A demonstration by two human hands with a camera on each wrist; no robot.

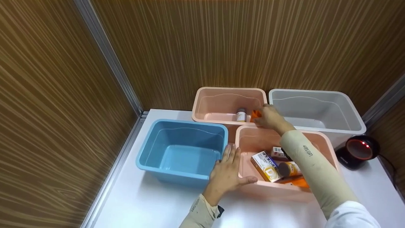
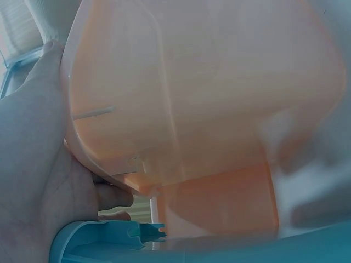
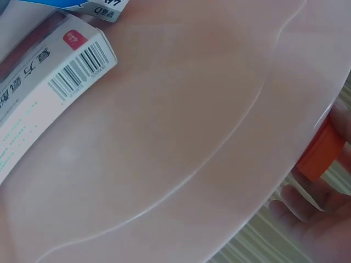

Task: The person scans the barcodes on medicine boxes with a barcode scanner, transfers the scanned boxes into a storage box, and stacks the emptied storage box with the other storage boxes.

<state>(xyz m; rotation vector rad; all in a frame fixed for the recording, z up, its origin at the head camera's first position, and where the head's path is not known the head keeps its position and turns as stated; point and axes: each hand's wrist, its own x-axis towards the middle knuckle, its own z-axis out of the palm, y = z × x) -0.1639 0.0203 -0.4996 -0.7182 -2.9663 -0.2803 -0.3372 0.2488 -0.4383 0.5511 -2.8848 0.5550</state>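
Note:
My right hand reaches over the near pink bin to the far pink bin and pinches an orange box at that bin's near right corner. In the right wrist view, the same orange box shows between the fingers, partly hidden by the near bin's wall. Beside it in the far bin stands a white bottle with a grey cap. My left hand rests on the front left corner of the near pink bin, fingers straight and thumb spread along the rim.
The near pink bin holds a vitamin D box, a dark-capped bottle, a white box with a barcode and an orange pack. A blue bin stands left, a grey bin back right, beside a black scanner.

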